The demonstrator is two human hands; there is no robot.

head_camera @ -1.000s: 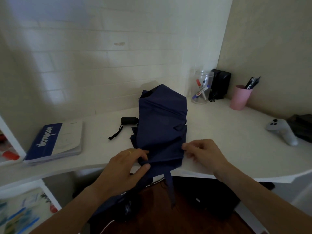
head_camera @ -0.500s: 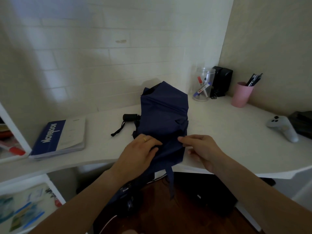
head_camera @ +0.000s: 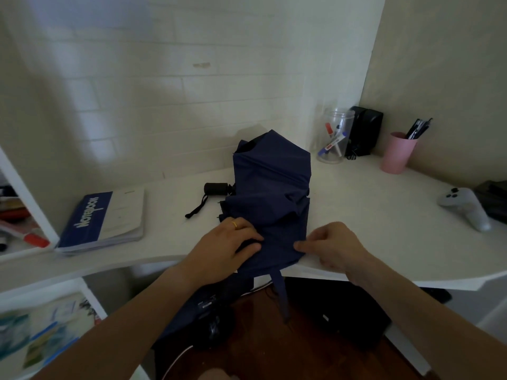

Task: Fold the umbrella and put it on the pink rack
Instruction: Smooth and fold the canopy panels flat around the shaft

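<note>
Two hands: both at the near end of the umbrella [head_camera: 270, 193], in the lower centre of the frame.
Umbrella: navy, collapsed but loosely bunched, lying on the white counter [head_camera: 370, 215] at centre frame; its black handle [head_camera: 216, 188] with a wrist loop pokes out on the left, and a strap [head_camera: 282, 294] hangs over the counter edge.
Left hand [head_camera: 222, 246]: wears a ring; fingers curled, thumb and fingertips gathering the fabric's lower left part.
Right hand [head_camera: 333, 246]: fingers bent, pinching the fabric's lower right edge.
Left of frame: a blue-and-white notebook [head_camera: 103, 220] flat on the counter.
Upper right: a clear jar [head_camera: 334, 139] of markers, a black box [head_camera: 366, 130] beside it, a pink cup [head_camera: 397, 153] holding pens.
Far right: a grey game controller [head_camera: 463, 208] on the counter.
</note>
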